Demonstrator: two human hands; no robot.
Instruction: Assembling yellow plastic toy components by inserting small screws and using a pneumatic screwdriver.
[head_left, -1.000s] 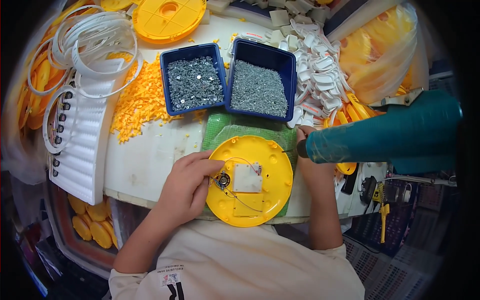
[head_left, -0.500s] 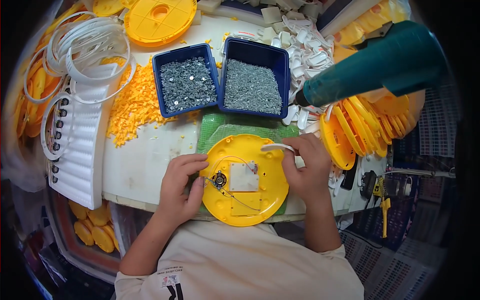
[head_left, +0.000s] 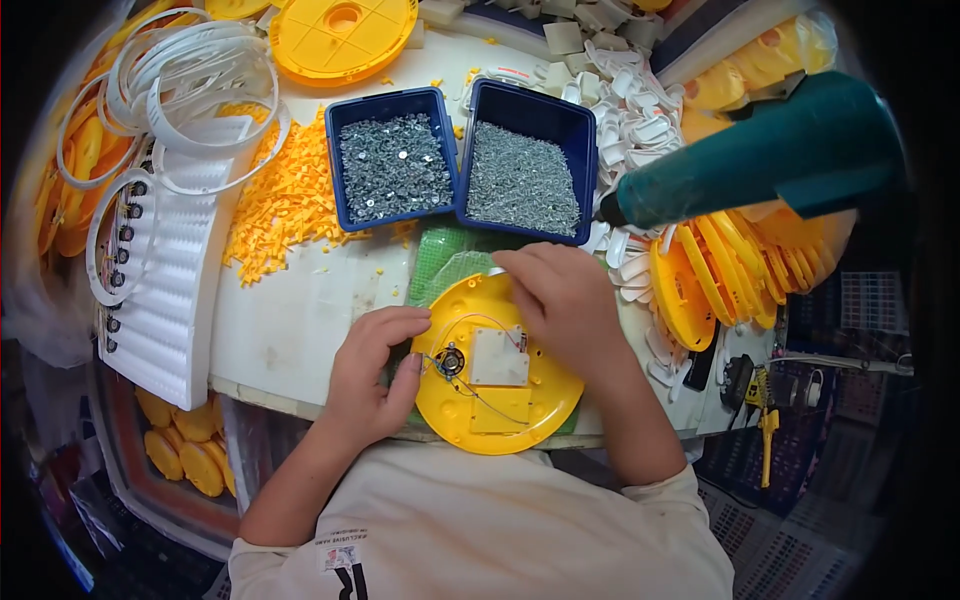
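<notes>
In front of me a yellow round plastic shell [head_left: 455, 415] lies with its inside up on a green mat [head_left: 435, 262]. Fixed in it are a white square box [head_left: 499, 358], a small round black speaker [head_left: 450, 361] and thin wires. My left hand [head_left: 372, 368] rests at the shell's left rim, thumb and fingers apart. Over the shell's upper right rim, my right hand [head_left: 565, 310] pinches a white curved plastic piece [head_left: 496, 270]. Only a sliver of that piece shows beyond the fingertips; the hand hides the rest.
Two blue bins of small metal parts, one left [head_left: 336, 150] and one right [head_left: 590, 150], stand beyond the mat. A green power tool [head_left: 750, 155] juts in from the right. Yellow clips [head_left: 285, 205], white rings [head_left: 190, 100], white plastic pieces [head_left: 640, 120] and stacked yellow shells [head_left: 690, 285] surround the workspace.
My right hand has moved left and away from me with the white piece, up to the shell's top rim. The left hand stays by the left rim. The whole view has shifted slightly.
</notes>
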